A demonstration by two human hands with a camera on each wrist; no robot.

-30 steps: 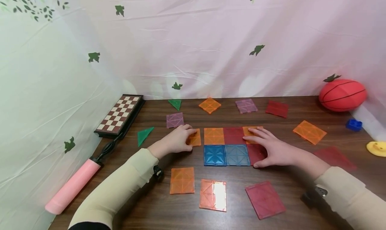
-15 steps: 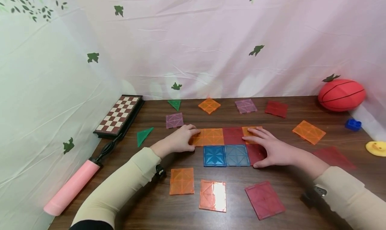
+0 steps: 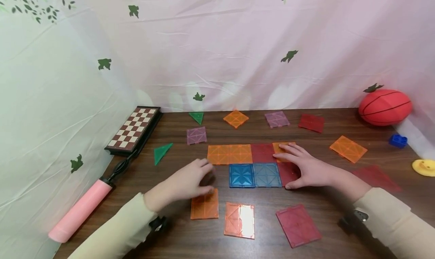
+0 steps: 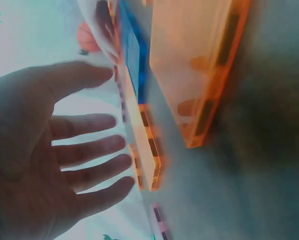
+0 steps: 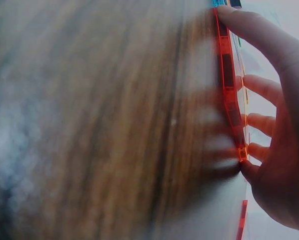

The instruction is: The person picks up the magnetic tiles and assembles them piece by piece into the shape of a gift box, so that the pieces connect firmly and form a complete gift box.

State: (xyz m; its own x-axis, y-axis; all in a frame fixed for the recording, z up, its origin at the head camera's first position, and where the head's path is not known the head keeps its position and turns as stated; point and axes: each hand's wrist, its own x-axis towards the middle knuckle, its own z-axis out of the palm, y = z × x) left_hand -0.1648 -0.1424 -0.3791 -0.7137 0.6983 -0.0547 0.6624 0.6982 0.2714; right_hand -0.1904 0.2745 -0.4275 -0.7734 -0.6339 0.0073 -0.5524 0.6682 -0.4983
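Note:
Orange point(image 3: 218, 154), red point(image 3: 262, 153) and blue point(image 3: 241, 175) magnetic tiles lie flat in two joined rows mid-table, a paler blue tile point(image 3: 267, 174) among them. Over the rows' right end, my right hand point(image 3: 310, 170) rests with spread fingers on an orange tile point(image 3: 280, 148) and a dark red tile point(image 3: 287, 172). In the right wrist view its thumb touches the red tile's edge point(image 5: 227, 70). My left hand point(image 3: 185, 181) hovers by a loose orange tile point(image 3: 205, 208), partly covering its far edge. The left wrist view shows that hand point(image 4: 44, 150) with spread fingers, holding nothing.
Loose tiles lie around: a shiny orange one point(image 3: 234, 221), a dark red one point(image 3: 299, 225), purple ones point(image 3: 196, 135) and green triangles point(image 3: 162, 153). A chessboard point(image 3: 134, 128) and pink pump point(image 3: 81, 210) stand left. A red ball point(image 3: 385, 107) and blue block point(image 3: 398, 141) are right.
My left hand slid an orange tile rightward against the back row, let go of it and moved back toward the near loose orange tile. My right hand stayed where it was.

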